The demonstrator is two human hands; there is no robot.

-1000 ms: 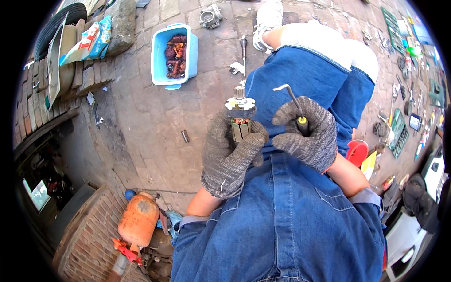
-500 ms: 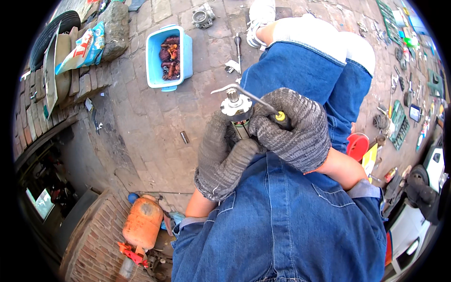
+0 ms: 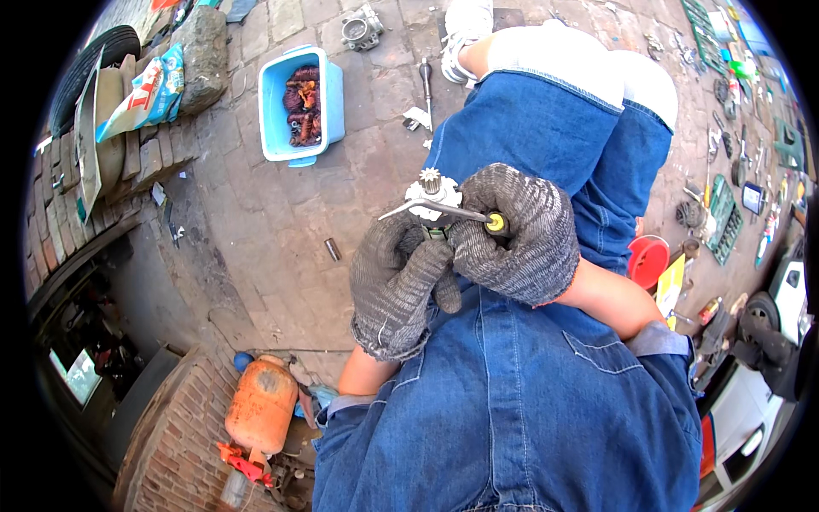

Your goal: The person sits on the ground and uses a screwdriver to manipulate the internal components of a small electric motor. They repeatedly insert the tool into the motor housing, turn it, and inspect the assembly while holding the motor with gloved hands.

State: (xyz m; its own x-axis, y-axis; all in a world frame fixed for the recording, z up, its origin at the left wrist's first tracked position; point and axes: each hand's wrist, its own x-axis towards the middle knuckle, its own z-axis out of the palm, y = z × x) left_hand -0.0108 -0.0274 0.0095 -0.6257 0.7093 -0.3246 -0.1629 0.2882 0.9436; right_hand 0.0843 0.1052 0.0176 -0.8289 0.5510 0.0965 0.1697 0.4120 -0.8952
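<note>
Both my hands wear grey knitted gloves and meet in front of my lap. My left hand [image 3: 392, 286] is closed round the lower part of a small motor armature [image 3: 433, 185]. The armature's upper end shows a toothed metal pinion over a white disc; my fingers hide most of its body. My right hand [image 3: 519, 235] grips a hooked pry tool [image 3: 437, 206] by its dark handle with a yellow collar. The tool's curved metal shaft crosses just in front of the white disc, its tip pointing left. Whether the shaft touches the disc is hard to tell.
On the brick paving stand a light blue tub [image 3: 337, 111] of copper-coloured coils and a metal housing [image 3: 362, 29]. A screwdriver [image 3: 426, 85] and a small metal cylinder [image 3: 332, 248] lie nearby. A red bucket [image 3: 648, 260] and green tool trays [image 3: 725, 224] are at right, an orange tank [image 3: 263, 405] lower left.
The tool's shaft has swung down from beside the pinion to across the white disc. The armature now stands more tilted, its pinion slightly further right, and my left fingers have shifted on it.
</note>
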